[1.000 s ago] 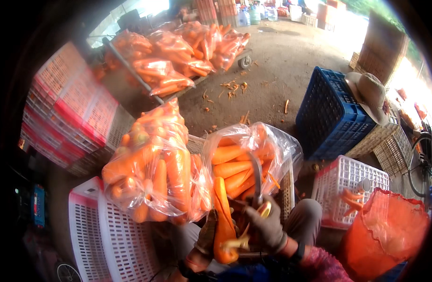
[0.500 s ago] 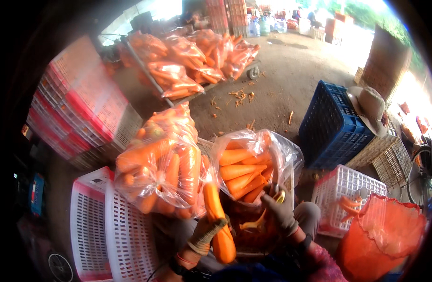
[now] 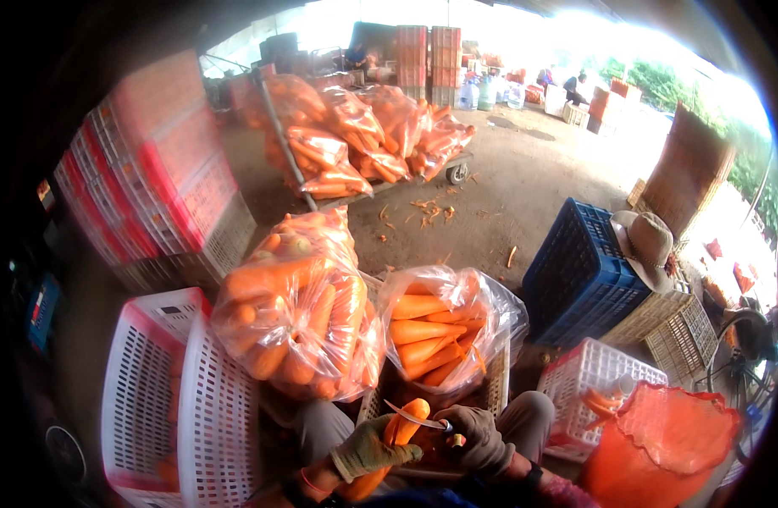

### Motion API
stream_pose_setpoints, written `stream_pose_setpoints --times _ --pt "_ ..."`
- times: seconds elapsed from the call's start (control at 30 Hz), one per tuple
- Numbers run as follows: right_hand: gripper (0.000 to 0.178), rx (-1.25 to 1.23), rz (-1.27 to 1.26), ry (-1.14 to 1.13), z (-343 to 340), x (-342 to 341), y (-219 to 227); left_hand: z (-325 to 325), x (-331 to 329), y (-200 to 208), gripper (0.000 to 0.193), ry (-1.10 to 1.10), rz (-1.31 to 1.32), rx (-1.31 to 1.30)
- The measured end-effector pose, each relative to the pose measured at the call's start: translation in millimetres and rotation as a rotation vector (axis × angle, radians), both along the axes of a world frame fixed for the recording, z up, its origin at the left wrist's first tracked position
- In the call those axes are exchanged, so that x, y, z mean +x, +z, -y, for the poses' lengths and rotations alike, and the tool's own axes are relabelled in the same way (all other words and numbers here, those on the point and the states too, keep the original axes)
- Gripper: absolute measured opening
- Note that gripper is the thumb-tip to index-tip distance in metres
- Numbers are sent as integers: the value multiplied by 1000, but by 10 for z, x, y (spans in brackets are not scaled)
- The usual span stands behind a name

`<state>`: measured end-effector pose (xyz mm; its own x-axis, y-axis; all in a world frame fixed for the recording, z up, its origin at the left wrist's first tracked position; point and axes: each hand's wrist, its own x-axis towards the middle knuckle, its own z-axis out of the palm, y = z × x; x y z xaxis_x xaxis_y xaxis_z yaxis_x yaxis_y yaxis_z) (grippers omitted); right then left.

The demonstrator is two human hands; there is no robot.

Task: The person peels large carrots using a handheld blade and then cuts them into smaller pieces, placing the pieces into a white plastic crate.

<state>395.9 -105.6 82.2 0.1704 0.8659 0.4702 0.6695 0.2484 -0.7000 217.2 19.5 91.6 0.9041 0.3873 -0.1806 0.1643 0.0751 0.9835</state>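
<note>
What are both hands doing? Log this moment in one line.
left hand: gloved, gripping carrot | right hand: gloved, holding curved knife across carrot's far end | ahead: bagged carrots

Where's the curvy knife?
Low in the head view, near the middle: the curved knife is in the right hand, crossing the held carrot.
</note>
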Motion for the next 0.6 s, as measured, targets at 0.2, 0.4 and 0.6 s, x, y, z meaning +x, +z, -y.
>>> stream_pose_setpoints --times 0.2,0.4,0.6 --pt "46 44 63 6 93 -178 22 17 -169 125 26 -282 -75 -430" --pt "42 3 29 0 158 -261 -139 118 -292 122 25 -324 -95 -603" --pt "27 -290 32 -223 95 -293 -471 179 -226 269 28 -572 219 -25"
